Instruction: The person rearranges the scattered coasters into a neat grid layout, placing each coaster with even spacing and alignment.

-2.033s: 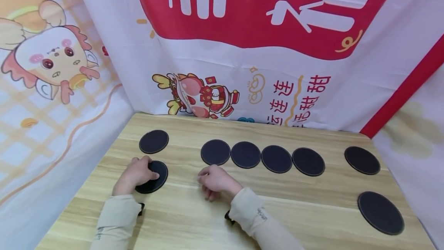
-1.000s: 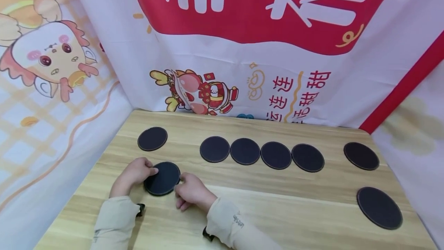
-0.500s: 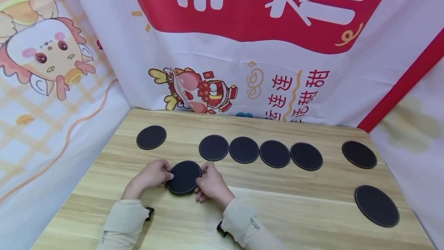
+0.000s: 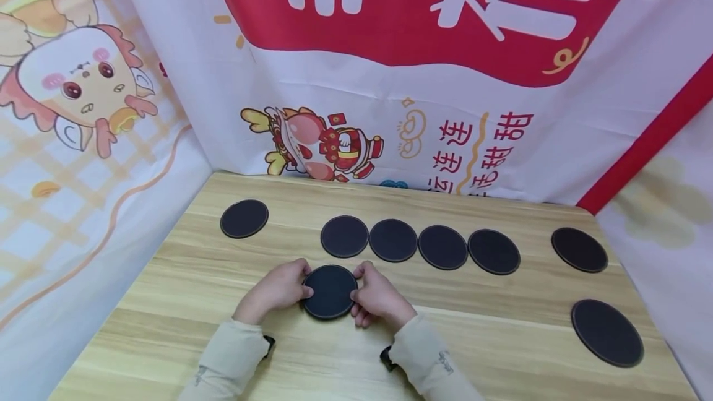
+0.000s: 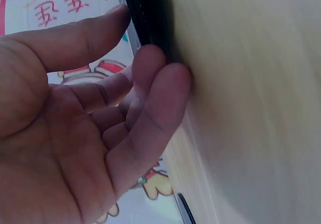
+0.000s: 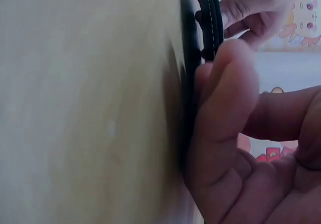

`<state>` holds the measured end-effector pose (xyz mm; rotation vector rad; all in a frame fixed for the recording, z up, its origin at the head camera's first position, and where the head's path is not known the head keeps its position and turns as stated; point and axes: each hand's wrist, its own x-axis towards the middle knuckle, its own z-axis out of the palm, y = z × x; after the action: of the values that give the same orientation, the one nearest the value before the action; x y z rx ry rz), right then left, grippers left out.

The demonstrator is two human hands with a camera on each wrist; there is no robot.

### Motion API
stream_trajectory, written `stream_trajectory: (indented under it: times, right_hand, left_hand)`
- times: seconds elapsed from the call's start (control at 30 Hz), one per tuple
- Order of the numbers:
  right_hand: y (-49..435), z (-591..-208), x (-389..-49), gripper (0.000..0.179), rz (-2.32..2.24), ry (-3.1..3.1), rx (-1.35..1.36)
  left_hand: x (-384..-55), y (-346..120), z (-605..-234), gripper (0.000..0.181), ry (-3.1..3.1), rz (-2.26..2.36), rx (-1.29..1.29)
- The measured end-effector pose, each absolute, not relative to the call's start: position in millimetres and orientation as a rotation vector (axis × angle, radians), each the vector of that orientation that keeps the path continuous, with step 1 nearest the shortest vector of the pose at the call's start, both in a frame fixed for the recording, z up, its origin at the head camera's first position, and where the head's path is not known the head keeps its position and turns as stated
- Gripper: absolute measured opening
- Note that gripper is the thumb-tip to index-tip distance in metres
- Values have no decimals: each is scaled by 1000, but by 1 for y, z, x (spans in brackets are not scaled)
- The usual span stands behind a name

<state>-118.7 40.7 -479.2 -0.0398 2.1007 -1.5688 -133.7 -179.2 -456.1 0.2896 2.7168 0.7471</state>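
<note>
A round dark coaster (image 4: 331,293) with a stitched rim is held between both hands in front of the row. My left hand (image 4: 280,288) pinches its left edge, thumb on top. At its right edge my right hand (image 4: 380,294) grips with thumb and forefinger, the other fingers curled below. In the left wrist view the coaster (image 5: 143,10) shows edge-on beside the left thumb. The right wrist view shows the coaster's stitched edge (image 6: 212,23) standing slightly off the table, with a dark band beneath it.
Several matching coasters lie on the wooden table (image 4: 278,364): a touching row (image 4: 393,241) behind the hands, one coaster (image 4: 244,218) at far left, and a far-right coaster (image 4: 579,249) and nearer coaster (image 4: 607,333). Printed cloth (image 4: 356,91) hangs behind.
The coaster has moved right from the left side, below the far-left coaster, to the front of the row. My right hand came left to its edge, then both hands travelled right with it.
</note>
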Motion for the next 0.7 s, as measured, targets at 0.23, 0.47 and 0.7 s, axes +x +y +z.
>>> stream_trajectory:
  times: [0.23,0.47,0.7]
  right_hand:
    - [46,-479,-124,30,-1509,2117,-69]
    - [51,-479,-125,30,-1526,2039,-58]
    - [61,-479,-127,31,-1515,2018,-70]
  left_hand:
    - [-133,-172,-450,33,2712,718,289]
    - [-133,-167,-451,34,2732,642,277]
    - [-134,-164,-454,35,2729,613,277]
